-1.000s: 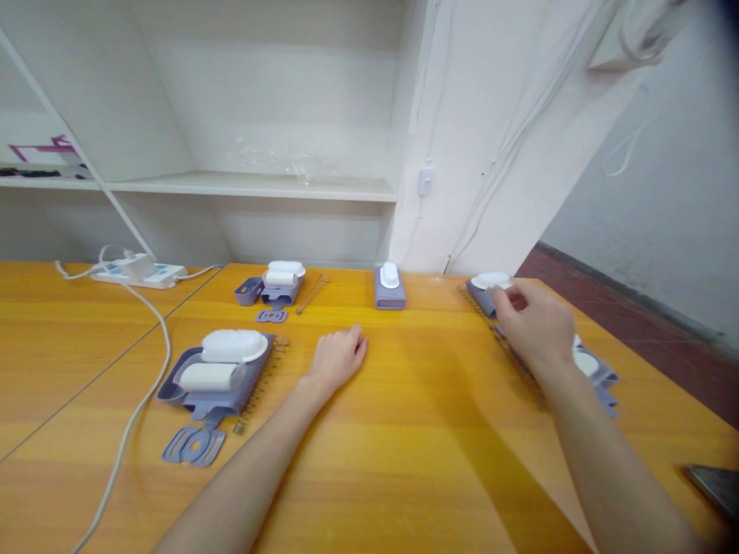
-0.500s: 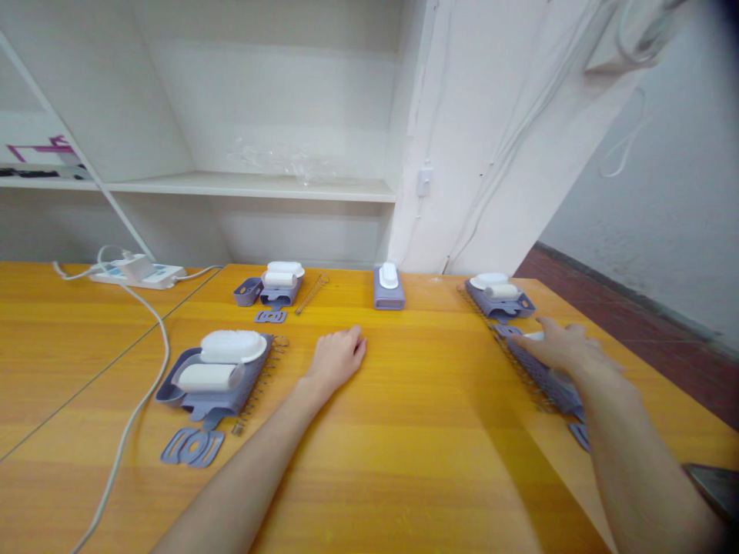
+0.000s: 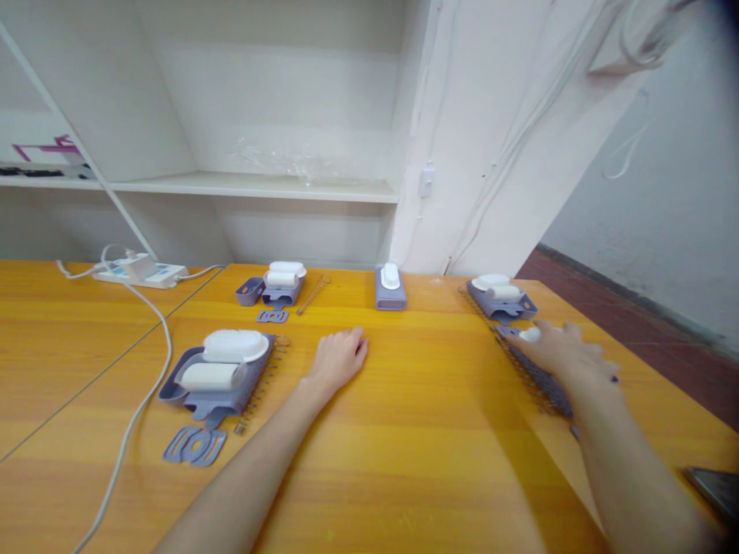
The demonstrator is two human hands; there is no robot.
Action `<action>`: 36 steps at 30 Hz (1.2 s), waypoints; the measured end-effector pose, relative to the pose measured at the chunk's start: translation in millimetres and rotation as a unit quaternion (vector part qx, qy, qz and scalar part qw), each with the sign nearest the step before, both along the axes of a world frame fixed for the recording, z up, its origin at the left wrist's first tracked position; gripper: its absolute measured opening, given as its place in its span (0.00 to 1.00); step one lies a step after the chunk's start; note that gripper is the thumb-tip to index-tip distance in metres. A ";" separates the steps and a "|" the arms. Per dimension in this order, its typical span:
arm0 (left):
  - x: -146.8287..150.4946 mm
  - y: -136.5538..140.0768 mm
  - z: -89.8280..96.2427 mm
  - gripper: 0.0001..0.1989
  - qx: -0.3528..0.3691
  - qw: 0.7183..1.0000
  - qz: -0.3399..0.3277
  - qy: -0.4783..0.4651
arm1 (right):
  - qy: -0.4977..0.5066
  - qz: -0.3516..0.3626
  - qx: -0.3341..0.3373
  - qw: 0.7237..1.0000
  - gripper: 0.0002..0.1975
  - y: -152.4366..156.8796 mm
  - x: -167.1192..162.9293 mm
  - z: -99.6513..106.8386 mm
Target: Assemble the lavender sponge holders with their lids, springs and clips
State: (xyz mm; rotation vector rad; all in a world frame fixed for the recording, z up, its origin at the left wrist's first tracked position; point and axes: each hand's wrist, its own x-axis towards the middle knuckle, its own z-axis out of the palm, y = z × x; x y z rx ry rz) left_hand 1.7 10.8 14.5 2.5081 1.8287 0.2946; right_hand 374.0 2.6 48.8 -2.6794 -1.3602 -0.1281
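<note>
Right hand (image 3: 569, 355): between 3 and 4 o'clock, fingers wide, palm-down over near-right holder; contact hidden, can't tell.
Near-right holder (image 3: 543, 382): same direction, on table (image 3: 404, 462), mostly covered by right hand; purple, mesh-textured where visible.
White piece (image 3: 530, 335): just beyond right thumb; rounded end only.
Wire strip (image 3: 521, 369): along holder's inner side, looped; likely placed there to stay with set.
Left hand (image 3: 339, 358): 7 o'clock, on table, fingers curled, contents can't tell; probably for support.
Other holders: far-right (image 3: 483, 302) 3 o'clock, near-left (image 3: 251, 378) 8, far-left (image 3: 284, 297) 9; likely grouped per set.

Pale shelving (image 3: 259, 187) behind a yellow table (image 3: 404, 462), reddish floor (image 3: 583, 302) alongside.
</note>
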 end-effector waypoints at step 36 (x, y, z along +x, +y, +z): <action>1.3 -1.5 4.7 0.15 -0.014 1.000 0.010 -0.006 | -0.035 -0.044 0.024 0.998 0.22 -2.1 -2.9 6.2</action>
